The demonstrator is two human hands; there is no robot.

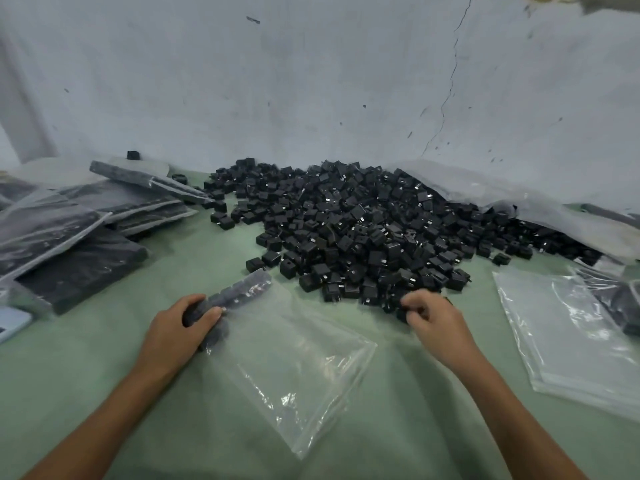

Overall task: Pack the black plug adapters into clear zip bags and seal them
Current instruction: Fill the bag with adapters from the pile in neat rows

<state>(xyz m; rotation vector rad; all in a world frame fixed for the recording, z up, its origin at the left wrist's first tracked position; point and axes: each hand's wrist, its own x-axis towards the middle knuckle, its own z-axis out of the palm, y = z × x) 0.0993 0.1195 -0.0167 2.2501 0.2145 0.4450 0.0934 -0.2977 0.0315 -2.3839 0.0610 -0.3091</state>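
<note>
green table, heaped adapters, clear bag

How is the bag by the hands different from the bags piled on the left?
The bag in front holds just one row of adapters, gripped by the left hand; the stacked bags are packed full. It lies flat alone; they overlap in a pile. Both are clear plastic.

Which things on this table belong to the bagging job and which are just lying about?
Job: loose adapters, zip bag the left hand holds, spare empty bags, filled bags.
Lying about: pale blue object at the left edge.
</note>
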